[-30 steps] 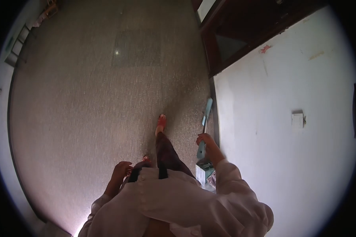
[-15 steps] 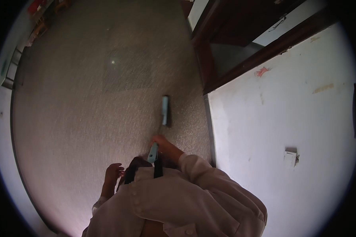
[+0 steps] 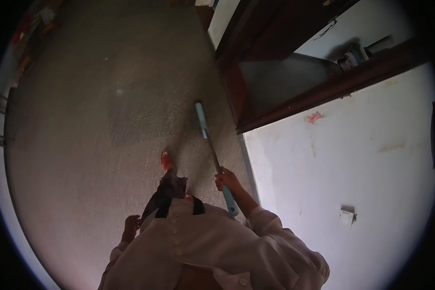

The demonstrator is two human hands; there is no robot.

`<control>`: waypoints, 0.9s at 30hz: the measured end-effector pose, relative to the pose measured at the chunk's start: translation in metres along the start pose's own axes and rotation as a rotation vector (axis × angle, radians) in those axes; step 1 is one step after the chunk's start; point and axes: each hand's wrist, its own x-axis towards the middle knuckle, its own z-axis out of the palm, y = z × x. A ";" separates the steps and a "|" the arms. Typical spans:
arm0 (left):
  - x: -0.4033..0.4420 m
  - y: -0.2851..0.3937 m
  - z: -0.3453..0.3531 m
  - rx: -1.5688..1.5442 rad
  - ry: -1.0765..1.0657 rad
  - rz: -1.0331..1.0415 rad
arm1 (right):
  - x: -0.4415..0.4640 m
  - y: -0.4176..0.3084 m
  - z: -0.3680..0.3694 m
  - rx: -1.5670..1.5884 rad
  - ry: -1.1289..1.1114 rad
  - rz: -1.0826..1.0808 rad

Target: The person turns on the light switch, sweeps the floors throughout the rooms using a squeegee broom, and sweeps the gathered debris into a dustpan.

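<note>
My right hand (image 3: 228, 180) is wrapped round the shaft of a long tool (image 3: 214, 157), which has a light blue grip end below the hand and a light blue head pointing forward over the floor. What kind of tool it is, I cannot tell for certain. At the lower left my left hand (image 3: 132, 224) hangs beside my body, away from the tool. Its fingers are dark and partly blurred, so their pose is unclear. One foot in a red shoe (image 3: 166, 161) is stepping ahead on the grey-brown floor (image 3: 82, 145).
On the right runs a white wall (image 3: 295, 169) with a switch box (image 3: 347, 215) and a red mark. An open doorway with a dark red frame (image 3: 285, 108) stands ahead right, with items inside it. A rack (image 3: 0, 120) is at the far left.
The doorway and wall have shifted closer as I walk forward. My right hand with the tool swung left, then back right. The box near the wall has left the view.
</note>
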 end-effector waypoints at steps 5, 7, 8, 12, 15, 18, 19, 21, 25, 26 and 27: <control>0.060 0.063 -0.031 0.091 -0.082 0.080 | 0.121 -0.057 -0.027 -0.159 0.204 -0.070; 0.081 0.097 -0.042 0.019 -0.080 0.038 | 0.166 -0.085 -0.023 0.047 0.201 -0.056; 0.089 0.117 -0.045 -0.037 -0.068 0.008 | 0.183 -0.092 -0.018 0.151 0.200 -0.044; 0.120 0.230 -0.032 -0.294 0.099 -0.185 | 0.248 -0.076 0.019 0.059 -0.179 -0.338; 0.147 0.272 -0.021 -0.260 0.113 -0.205 | 0.256 -0.062 0.059 -0.106 -0.322 -0.393; 0.164 0.295 -0.007 -0.219 0.097 -0.213 | 0.244 -0.118 0.071 0.195 -0.285 0.052; 0.169 0.303 0.000 -0.208 0.092 -0.216 | 0.250 -0.132 0.064 0.127 -0.315 0.048; 0.178 0.315 0.013 -0.181 0.088 -0.221 | 0.245 -0.170 0.035 0.448 -0.529 0.268; 0.192 0.339 0.044 -0.105 0.040 -0.206 | 0.222 -0.249 -0.017 0.863 -0.671 0.433; 0.197 0.349 0.053 -0.086 0.024 -0.195 | 0.211 -0.271 -0.025 0.801 -0.555 0.336; 0.201 0.359 0.065 -0.073 0.008 -0.184 | 0.199 -0.296 -0.032 0.735 -0.436 0.243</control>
